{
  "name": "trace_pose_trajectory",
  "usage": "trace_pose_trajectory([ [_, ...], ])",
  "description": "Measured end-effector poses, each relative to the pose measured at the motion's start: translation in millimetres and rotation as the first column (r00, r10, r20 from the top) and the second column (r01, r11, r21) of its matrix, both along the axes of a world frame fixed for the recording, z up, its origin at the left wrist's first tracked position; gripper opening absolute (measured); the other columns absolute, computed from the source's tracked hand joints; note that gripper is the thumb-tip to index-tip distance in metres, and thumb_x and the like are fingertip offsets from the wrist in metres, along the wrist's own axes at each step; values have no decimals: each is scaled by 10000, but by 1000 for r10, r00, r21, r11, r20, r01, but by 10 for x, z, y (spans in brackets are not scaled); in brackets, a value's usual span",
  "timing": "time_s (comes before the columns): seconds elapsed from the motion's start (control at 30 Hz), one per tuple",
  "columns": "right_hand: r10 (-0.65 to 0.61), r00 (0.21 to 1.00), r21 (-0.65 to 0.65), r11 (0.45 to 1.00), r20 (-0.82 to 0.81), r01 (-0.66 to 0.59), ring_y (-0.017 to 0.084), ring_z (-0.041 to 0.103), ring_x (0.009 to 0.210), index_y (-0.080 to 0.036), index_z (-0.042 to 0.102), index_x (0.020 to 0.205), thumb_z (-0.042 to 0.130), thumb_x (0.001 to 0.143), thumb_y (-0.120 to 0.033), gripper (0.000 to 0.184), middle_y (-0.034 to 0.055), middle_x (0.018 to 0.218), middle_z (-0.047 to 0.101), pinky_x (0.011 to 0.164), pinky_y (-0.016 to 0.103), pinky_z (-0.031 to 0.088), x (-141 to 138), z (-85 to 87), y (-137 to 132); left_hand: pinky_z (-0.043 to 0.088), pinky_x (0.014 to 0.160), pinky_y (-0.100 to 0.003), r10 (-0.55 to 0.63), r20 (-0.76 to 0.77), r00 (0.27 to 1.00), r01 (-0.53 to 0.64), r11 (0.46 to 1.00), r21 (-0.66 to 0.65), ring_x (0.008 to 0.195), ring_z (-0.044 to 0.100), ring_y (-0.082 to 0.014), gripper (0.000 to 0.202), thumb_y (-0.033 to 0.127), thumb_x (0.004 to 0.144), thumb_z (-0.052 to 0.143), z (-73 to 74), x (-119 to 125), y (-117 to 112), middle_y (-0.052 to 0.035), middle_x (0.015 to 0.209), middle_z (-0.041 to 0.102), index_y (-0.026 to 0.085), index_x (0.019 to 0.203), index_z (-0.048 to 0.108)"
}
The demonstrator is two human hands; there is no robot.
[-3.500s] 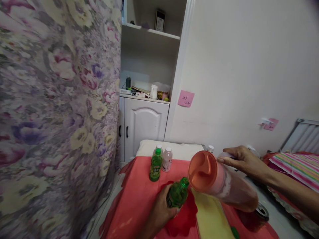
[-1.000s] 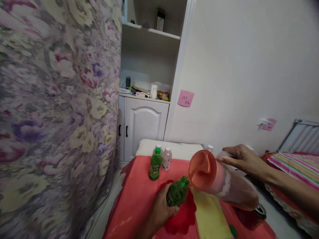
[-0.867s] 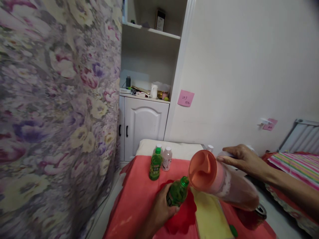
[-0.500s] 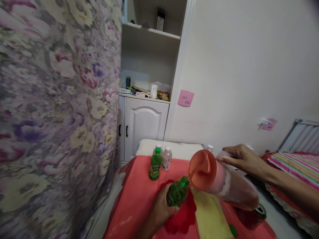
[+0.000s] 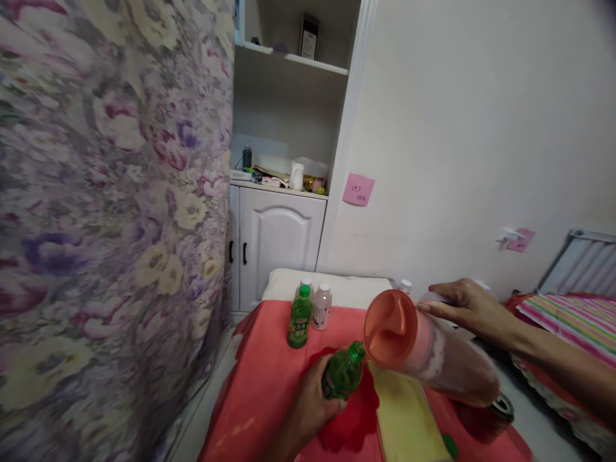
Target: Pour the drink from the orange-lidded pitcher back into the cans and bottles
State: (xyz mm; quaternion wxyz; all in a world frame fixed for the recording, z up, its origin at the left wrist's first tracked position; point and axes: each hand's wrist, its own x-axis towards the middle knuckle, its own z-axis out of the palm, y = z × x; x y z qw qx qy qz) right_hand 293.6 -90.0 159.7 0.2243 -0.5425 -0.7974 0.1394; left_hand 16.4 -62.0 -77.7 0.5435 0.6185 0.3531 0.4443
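Observation:
My left hand (image 5: 315, 394) is wrapped round an uncapped green plastic bottle (image 5: 342, 375), tilted to the right above a red scalloped dish (image 5: 359, 420). In my right hand (image 5: 464, 308) is the handle of a clear pitcher (image 5: 462, 369) with an orange-pink top (image 5: 389, 327). The pitcher lies nearly on its side, brownish liquid and some foam inside. Its top is close beside the bottle's mouth; I cannot make out a stream between them. Behind my left hand stands a capped green bottle (image 5: 299, 321), with a white-capped bottle (image 5: 322, 308) beside it and another partly hidden.
A red cloth (image 5: 269, 366) covers the table. On it lie a yellow board or pad (image 5: 409, 410), a green cap (image 5: 450, 444) and a dark red can (image 5: 486, 420) under the pitcher. A floral curtain (image 5: 115, 224) hangs at left; a white cupboard (image 5: 283, 244) stands behind.

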Motion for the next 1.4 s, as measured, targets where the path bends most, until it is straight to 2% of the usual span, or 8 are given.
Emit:
trace_pose_trajectory([
  [0.4,12,1000,-19,1000,-28,-12,105,365,557,-177,512,641,537,895,-590,485,-43,583,409,475,228,288,7,-29,16,478,917,-347,-9,29,1000,9,1000,12,1077,623,-282,712,-27,541,639,10,-7,-14,-38,1165,713,180,1222,603],
  [0.67,8,1000,-9,1000,-8,-9,102,349,546,-184,500,638,534,899,-577,473,-53,579,379,480,236,251,-1,-32,10,485,889,-339,3,16,1000,-3,1000,11,1051,627,-271,728,-31,537,636,-10,-6,-4,-39,1147,712,180,1232,589],
  [0.87,-4,1000,-13,1000,-6,4,99,333,547,-188,472,633,531,898,-592,486,-55,584,369,479,234,252,-9,-30,-2,483,900,-333,-16,42,999,16,1000,-14,1052,624,-260,738,-45,527,629,-17,-4,-3,-22,1166,702,196,1223,592],
  [1.0,7,1000,-1,1000,-11,-7,102,351,546,-183,504,633,538,892,-593,486,-52,581,392,478,233,270,1,-37,6,483,889,-333,0,26,1000,-1,1000,9,1036,619,-262,751,-53,518,627,-16,-13,-5,-11,1135,709,205,1223,601],
  [1.2,1,1000,-3,1000,-2,-1,97,332,541,-185,479,621,547,883,-599,495,-54,573,373,471,232,254,4,-37,18,483,900,-345,16,7,1000,-16,1000,11,1051,623,-277,740,-42,523,643,16,-11,-14,-30,1147,713,203,1221,609],
  [1.4,7,1000,-2,1000,-13,-7,100,340,539,-180,514,626,548,886,-590,486,-52,570,383,474,237,247,-11,-39,11,486,865,-325,14,-10,1000,-14,1000,4,1023,627,-266,742,-46,538,630,1,-5,-14,-44,1144,716,182,1243,591],
])
